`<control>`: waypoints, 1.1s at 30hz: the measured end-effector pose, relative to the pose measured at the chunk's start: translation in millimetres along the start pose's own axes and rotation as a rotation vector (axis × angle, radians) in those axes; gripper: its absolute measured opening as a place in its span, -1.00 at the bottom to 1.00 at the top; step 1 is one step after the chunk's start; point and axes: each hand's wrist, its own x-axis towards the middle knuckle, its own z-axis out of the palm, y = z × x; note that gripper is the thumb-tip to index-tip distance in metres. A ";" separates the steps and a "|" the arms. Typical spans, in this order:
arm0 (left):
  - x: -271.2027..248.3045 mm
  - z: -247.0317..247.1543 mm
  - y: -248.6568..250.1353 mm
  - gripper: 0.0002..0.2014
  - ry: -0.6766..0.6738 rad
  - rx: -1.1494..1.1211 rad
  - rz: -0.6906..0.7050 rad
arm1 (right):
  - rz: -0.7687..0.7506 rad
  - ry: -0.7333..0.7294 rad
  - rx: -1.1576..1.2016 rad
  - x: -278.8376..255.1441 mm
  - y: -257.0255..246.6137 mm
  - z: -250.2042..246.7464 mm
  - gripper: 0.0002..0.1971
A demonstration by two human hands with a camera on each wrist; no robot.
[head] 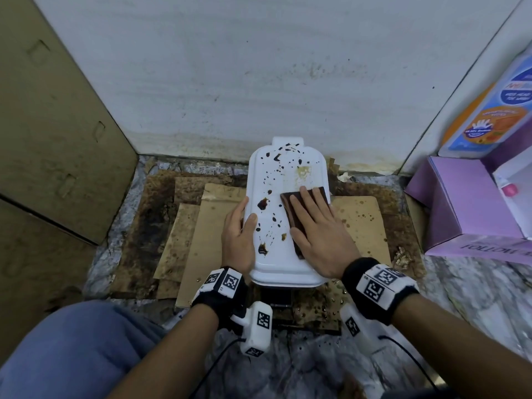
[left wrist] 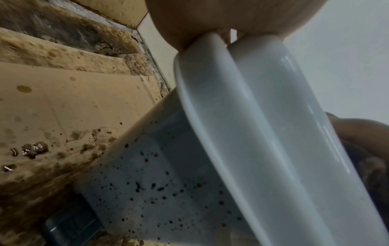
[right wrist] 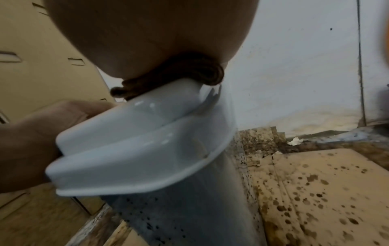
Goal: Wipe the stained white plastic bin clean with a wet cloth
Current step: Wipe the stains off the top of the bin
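Observation:
The white plastic bin [head: 283, 174] stands in the middle of the head view, its lid spattered with dark brown drops and blotches. My right hand [head: 316, 231] lies flat, fingers straight, pressing a folded brown cloth [head: 288, 216] onto the lid's right side. My left hand [head: 240, 234] grips the lid's left edge, thumb on top. In the left wrist view the bin's speckled wall [left wrist: 157, 183] shows below the lid's rim [left wrist: 252, 116]. The right wrist view shows the cloth [right wrist: 189, 71] squeezed between my palm and the lid [right wrist: 136, 133].
Stained cardboard sheets [head: 359, 220] cover the floor under the bin. A cardboard panel [head: 51, 133] leans at the left and a white wall [head: 230, 82] rises behind. A purple box [head: 460, 203] and a blue-orange pack [head: 489, 110] sit at the right. My knee [head: 72, 347] is at the lower left.

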 end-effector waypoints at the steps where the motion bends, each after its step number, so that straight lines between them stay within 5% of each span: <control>1: 1.2 -0.7 -0.9 -0.51 -0.007 -0.004 -0.004 | 0.000 0.000 -0.001 4.8 1.4 -1.0 -0.39; 16: 58.4 6.8 20.3 -0.57 -0.080 -0.061 -0.081 | 0.015 -0.033 -0.006 93.4 35.3 -25.9 -0.40; 27: 56.8 8.6 7.6 -0.66 -0.104 -0.181 -0.095 | -0.042 0.000 -0.056 66.9 30.2 -16.6 -0.39; 33: 59.7 6.6 16.0 -0.65 -0.180 -0.187 -0.147 | 0.004 -0.015 -0.012 97.8 37.7 -23.5 -0.38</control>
